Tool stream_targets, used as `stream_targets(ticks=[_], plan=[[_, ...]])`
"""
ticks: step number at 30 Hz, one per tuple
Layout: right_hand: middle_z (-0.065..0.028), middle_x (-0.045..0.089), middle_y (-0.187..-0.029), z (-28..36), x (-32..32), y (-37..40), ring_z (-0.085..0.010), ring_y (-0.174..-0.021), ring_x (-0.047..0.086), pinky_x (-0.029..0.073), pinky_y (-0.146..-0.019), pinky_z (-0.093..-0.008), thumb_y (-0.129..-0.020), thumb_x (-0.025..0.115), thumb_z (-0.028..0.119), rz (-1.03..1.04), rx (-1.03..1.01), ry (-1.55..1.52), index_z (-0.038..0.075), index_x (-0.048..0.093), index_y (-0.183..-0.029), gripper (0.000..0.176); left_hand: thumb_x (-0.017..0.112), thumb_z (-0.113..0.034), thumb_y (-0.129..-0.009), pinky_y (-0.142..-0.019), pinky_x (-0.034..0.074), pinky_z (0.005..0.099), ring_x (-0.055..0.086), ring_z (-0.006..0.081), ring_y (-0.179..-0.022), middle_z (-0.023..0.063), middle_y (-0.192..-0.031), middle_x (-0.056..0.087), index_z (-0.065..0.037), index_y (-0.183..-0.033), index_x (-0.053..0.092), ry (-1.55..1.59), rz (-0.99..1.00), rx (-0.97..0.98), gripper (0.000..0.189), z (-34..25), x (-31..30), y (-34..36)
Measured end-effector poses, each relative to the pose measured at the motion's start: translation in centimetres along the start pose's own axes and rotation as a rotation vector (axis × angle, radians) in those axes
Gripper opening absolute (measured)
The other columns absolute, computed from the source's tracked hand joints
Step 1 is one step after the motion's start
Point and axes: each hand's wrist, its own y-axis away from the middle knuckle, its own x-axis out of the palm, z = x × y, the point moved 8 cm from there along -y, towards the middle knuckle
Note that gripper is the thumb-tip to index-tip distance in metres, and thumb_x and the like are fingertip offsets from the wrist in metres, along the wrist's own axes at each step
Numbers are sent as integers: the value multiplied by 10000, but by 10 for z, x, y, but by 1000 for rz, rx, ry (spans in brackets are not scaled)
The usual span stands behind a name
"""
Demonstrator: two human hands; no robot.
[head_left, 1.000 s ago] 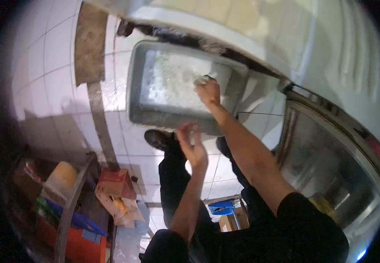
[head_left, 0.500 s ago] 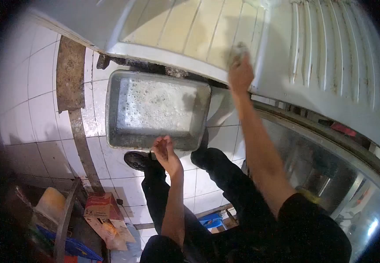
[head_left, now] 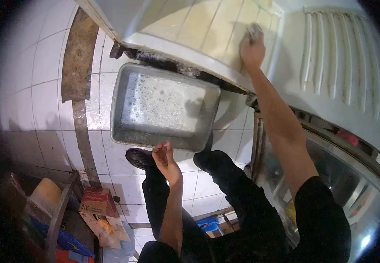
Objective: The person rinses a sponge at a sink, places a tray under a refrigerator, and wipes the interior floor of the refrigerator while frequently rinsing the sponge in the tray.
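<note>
My right hand (head_left: 253, 53) is closed around a small, crumpled greyish-white cloth (head_left: 255, 30). It presses the cloth against a pale yellow, grooved panel (head_left: 212, 26) inside a white cabinet-like body. My left hand (head_left: 166, 163) hovers by the near rim of a grey rectangular basin (head_left: 163, 142). Its fingers are loosely bent and apart, with nothing visible in them. Foamy, whitish water (head_left: 163, 101) lies in the basin, which stands on the floor between my feet and the white body.
A white panel with raised ribs (head_left: 334, 52) lies right of the yellow one. Below it is a glass-fronted case (head_left: 312, 166). At lower left are a shelf frame (head_left: 60, 206) and a red-and-brown carton (head_left: 98, 201). White tiles (head_left: 47, 105) cover the floor.
My right hand with the cloth has moved up and slightly right along the yellow panel. The view has shifted a little; my left hand stays by the basin's rim.
</note>
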Motion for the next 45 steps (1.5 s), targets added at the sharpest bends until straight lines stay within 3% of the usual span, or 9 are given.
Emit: stream_targets(ticks=[8,12,15,21,24,29,35,38,45], plan=[[-87,584,-1269,156,105,63,-310,-1024,625,514,-903,-415,-885,563,156,645,-516,-242,217,594,-1227,349,557,-153,-971,-1001,386,342,537,187,-1084,97,-1110,562,-36,-1153,460,-44,-17,14,238,1,-19,-3],[-38,553,-1321,169,76,123,-271,-1028,631,525,-913,-390,-871,539,66,969,-683,-213,226,553,-1273,432,555,-157,-973,-989,389,330,533,190,-1088,97,-1110,562,-27,-1161,459,9,0,8,248,2,-3,-4],[-81,592,-1232,191,7,137,-275,-969,636,543,-842,-402,-864,530,34,809,-979,-403,219,557,-1268,445,555,-159,-974,-979,395,321,540,188,-1077,103,-1117,559,-21,-1167,459,43,19,54,256,10,1,-7],[-198,661,-900,-8,-35,-14,-320,-764,641,496,-701,-412,-893,517,84,275,61,112,68,490,-1326,434,529,-148,-987,-1017,374,341,536,197,-1097,109,-1146,550,-21,-1163,463,18,2,15,227,-2,-16,-8],[-223,663,-916,-33,-10,-33,-365,-816,653,498,-743,-442,-894,539,123,-155,-146,63,55,490,-1318,432,528,-151,-988,-1029,366,337,533,193,-1103,106,-1143,553,-23,-1163,463,-10,-91,-2,227,-21,-22,-13],[-251,659,-935,56,53,-69,-391,-846,647,490,-756,-485,-838,498,53,269,-353,37,53,498,-1289,451,539,-144,-978,-1034,351,336,532,180,-1090,85,-1122,556,-33,-1138,481,25,-116,-6,204,-24,-21,-18],[-180,665,-1024,-96,12,-175,-339,-958,638,503,-812,-436,-833,662,283,228,55,566,20,617,-1038,337,511,-208,-989,-1045,322,333,497,174,-1124,85,-1133,558,-56,-1145,484,23,-77,-19,220,-54,-16,-32],[-200,651,-1057,-49,54,-171,-342,-1030,614,472,-890,-444,-859,635,325,286,-218,651,19,632,-1034,353,511,-233,-989,-1050,315,333,492,171,-1130,81,-1123,562,-57,-1163,477,-34,-119,-22,250,-74,0,-30],[-212,659,-1077,-24,51,-200,-362,-1032,613,470,-866,-438,-875,617,291,400,-168,68,23,617,-1151,385,522,-206,-977,-1037,324,333,497,164,-1123,77,-1115,581,-44,-1179,474,-106,-97,-2,264,-81,16,-8]])
